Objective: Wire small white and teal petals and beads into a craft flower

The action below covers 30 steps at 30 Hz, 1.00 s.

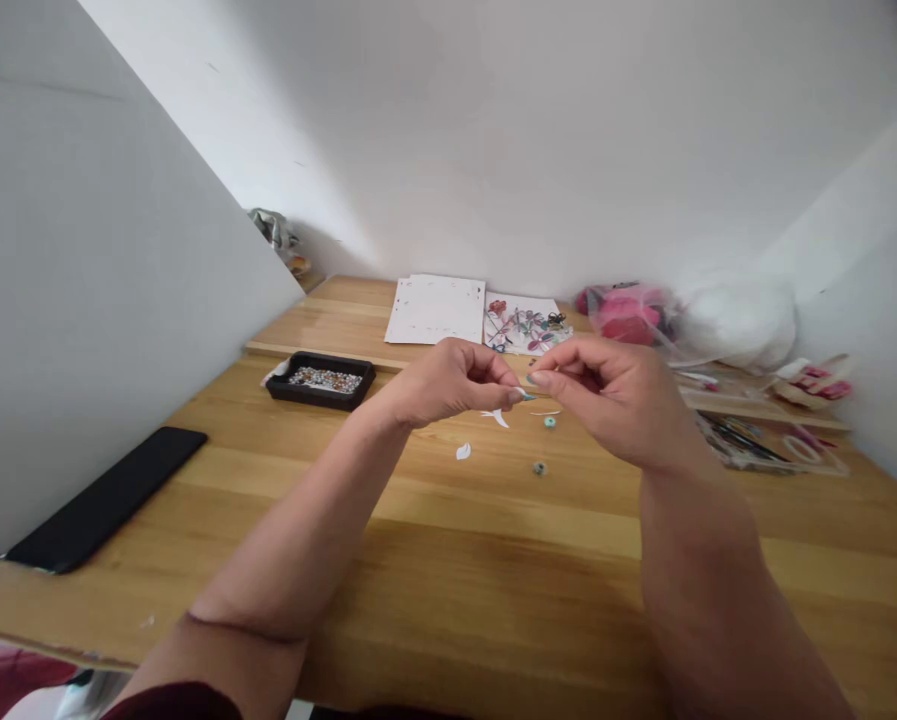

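Observation:
Both my hands meet above the middle of the wooden table [448, 560]. My left hand [448, 382] pinches a small teal piece [527, 395] between thumb and forefinger. My right hand [613, 395] is closed in a pinch against the same spot; what it holds is too small to make out. On the table just below lie two small white paper scraps [463, 451] and two tiny rolled teal coils [549, 422].
A black tray of small beads [320, 380] sits at the left. A black phone [110, 495] lies by the left wall. White paper [437, 308] and a flower picture [524, 325] lie at the back. Pink bags [628, 312], tools and strips crowd the right side.

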### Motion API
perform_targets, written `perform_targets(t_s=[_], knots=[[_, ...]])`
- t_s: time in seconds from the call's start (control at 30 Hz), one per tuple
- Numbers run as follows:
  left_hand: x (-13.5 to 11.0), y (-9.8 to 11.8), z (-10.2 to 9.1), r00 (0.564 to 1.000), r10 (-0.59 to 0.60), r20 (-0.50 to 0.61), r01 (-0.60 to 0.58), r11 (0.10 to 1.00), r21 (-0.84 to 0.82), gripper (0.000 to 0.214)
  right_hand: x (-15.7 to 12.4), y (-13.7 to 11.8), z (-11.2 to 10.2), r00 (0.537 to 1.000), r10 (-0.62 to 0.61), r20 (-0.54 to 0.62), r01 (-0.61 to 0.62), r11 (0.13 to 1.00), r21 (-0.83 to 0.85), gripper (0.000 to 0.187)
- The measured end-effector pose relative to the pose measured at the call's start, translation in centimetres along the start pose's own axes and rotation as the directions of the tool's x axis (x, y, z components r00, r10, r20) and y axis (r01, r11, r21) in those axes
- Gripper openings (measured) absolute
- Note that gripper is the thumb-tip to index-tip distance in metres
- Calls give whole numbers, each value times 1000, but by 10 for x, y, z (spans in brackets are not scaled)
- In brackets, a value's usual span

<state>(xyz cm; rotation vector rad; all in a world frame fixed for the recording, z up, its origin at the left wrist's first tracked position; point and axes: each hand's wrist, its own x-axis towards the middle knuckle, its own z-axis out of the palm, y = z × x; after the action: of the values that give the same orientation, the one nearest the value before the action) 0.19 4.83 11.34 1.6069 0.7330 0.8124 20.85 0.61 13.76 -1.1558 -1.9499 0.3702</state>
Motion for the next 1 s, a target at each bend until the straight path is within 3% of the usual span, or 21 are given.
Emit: perform_targets(t_s=[0.27, 0.53, 0.77, 1.0], knots=[[0, 1, 1, 1000, 16, 16, -14, 994, -110, 11, 7, 14, 6, 997, 60, 46, -67, 983, 173, 12], [6, 0, 1, 990, -9, -143, -28, 967, -254, 21, 6, 17, 14, 994, 95, 55, -103, 979, 174, 13], [8, -1, 1, 976, 13, -216, -78, 952, -295, 26, 1, 8, 17, 1000, -9, -23, 11, 997, 77, 10], [9, -4, 0, 965, 67, -254, -124, 969, -215, 26, -2, -3, 18, 987, -143, -71, 140, 989, -41, 10]])
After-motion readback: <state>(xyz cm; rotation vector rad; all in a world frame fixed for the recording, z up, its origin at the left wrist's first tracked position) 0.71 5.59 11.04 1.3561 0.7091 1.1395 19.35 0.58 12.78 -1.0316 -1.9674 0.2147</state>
